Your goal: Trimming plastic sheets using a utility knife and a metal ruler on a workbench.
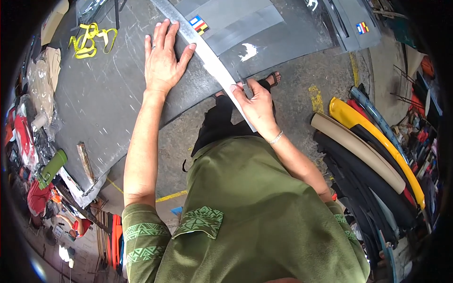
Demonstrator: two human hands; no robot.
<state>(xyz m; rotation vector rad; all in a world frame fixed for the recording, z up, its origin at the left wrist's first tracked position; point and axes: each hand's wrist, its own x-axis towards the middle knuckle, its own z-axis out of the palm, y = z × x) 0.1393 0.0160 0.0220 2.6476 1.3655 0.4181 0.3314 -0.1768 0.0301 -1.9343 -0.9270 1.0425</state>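
A long metal straightedge (pixel 206 53) runs slantwise over the dark work table (pixel 113 85) and past its near edge. My left hand (pixel 165 66) lies flat with spread fingers, its fingertips against the straightedge's left side. At the table's near edge my right hand (pixel 257 106) is closed round a utility knife (pixel 247 89), its thumb on the straightedge and the thin blade pointing away from me. Right of the straightedge lies grey sheet material (pixel 226 23) with a small multicoloured label (pixel 199 25). Whether the blade touches the sheet I cannot tell.
A yellow tape measure (pixel 89 40) lies loosely coiled at the table's far left. Rolls of material, including a yellow roll (pixel 373 137) and a beige roll (pixel 358 151), lean at the right. A wooden stick (pixel 86 162) rests near the left edge. Another person (pixel 80 226) is at lower left.
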